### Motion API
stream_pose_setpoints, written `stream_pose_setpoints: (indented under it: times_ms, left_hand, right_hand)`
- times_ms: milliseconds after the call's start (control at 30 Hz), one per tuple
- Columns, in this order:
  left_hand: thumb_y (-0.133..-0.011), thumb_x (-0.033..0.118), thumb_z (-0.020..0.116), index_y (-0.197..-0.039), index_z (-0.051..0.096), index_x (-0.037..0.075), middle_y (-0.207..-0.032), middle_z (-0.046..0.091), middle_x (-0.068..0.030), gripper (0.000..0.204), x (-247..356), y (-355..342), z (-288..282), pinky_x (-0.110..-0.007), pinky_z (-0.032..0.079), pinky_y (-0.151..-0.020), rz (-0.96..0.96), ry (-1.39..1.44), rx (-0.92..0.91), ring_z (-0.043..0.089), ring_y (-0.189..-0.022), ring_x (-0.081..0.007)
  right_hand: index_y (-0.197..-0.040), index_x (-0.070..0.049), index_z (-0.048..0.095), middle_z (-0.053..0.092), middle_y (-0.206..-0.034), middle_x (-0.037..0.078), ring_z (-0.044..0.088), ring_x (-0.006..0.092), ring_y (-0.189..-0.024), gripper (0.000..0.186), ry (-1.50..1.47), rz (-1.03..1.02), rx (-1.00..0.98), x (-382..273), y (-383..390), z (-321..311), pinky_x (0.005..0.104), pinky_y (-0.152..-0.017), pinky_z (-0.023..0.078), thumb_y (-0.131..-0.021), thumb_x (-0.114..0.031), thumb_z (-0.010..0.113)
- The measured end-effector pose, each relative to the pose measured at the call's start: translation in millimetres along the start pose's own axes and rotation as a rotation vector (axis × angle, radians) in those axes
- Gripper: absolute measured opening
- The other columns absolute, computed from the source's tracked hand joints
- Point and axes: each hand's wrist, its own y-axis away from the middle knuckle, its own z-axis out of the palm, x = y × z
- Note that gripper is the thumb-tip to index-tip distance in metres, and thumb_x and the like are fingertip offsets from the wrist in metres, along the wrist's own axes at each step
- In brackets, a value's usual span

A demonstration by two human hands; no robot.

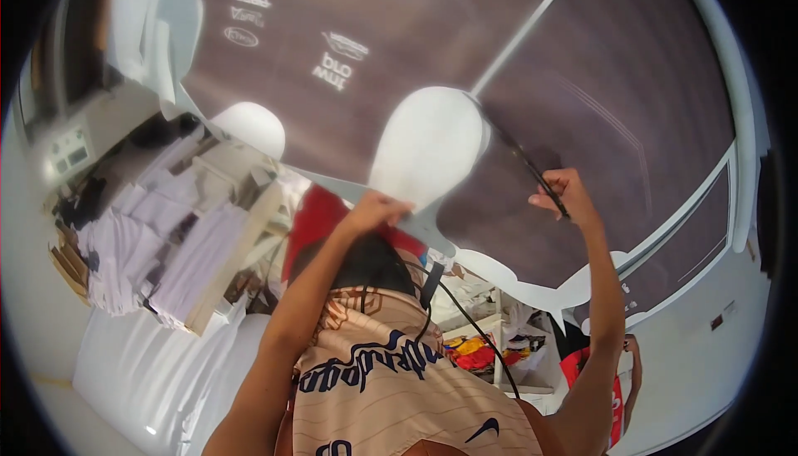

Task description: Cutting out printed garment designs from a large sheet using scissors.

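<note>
Our right hand (pixel 564 194), right of centre in the frame, pinches the lower end of a slim black rod (pixel 522 157) slanting up-left toward the middle. Our left hand (pixel 378 211) is near centre, fingers curled; we cannot tell whether it grips the dark printed sheet (pixel 399 49) above.

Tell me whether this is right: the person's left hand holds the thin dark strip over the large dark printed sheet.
Not quite: the head view shows the right hand holding the thin dark strip over the large dark printed sheet.
</note>
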Motion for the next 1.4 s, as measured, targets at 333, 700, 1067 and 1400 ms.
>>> stream_pose_setpoints:
  times_ms: [333,700,1067,1400]
  left_hand:
    - [-0.09,0.014,0.076,-0.086,0.075,0.001,-0.064,0.065,-0.0032,0.013,-7.7,-6.8,-6.5,-0.022,0.042,-0.051,0.043,0.078,-0.029,0.055,-0.052,-0.0083]
    - [-0.088,0.011,0.077,-0.085,0.073,0.0,-0.067,0.066,-0.0022,0.012,-8.0,-5.8,-12.2,-0.023,0.045,-0.051,0.045,0.167,-0.003,0.057,-0.053,-0.0077]
    - [-0.087,0.031,0.078,-0.081,0.077,0.003,-0.06,0.066,-0.0021,0.029,-6.7,-2.3,-14.1,-0.023,0.044,-0.051,0.045,0.164,-0.002,0.059,-0.053,-0.0082]
    - [-0.087,0.034,0.078,-0.076,0.077,0.004,-0.061,0.067,-0.0021,0.032,-16.6,-3.8,-22.7,-0.024,0.045,-0.055,0.031,0.136,-0.009,0.059,-0.055,-0.0081]
  right_hand:
    - [-0.059,-0.008,0.046,0.033,-0.053,-0.008,0.028,0.0031,-0.05,0.05,0.503,0.013,-0.216,-73.3,-45.4,-60.8,0.0278,-0.046,0.019,-0.074,-0.024,0.091]
    - [-0.059,-0.01,0.045,0.033,-0.055,-0.009,0.029,0.0026,-0.052,0.051,0.56,0.062,-0.409,-123.6,-95.8,-71.7,0.0269,-0.047,0.019,-0.072,-0.025,0.092]
    - [-0.057,-0.009,0.045,0.033,-0.055,-0.009,0.028,0.0025,-0.052,0.052,0.709,0.095,-0.511,-166.9,-132.8,-71.2,0.028,-0.047,0.019,-0.068,-0.018,0.094]
    - [-0.056,-0.011,0.038,0.031,-0.054,-0.009,0.028,0.003,-0.052,0.058,0.74,0.135,-0.569,-197.3,-164.0,-55.3,0.0268,-0.047,0.019,-0.065,-0.015,0.095]
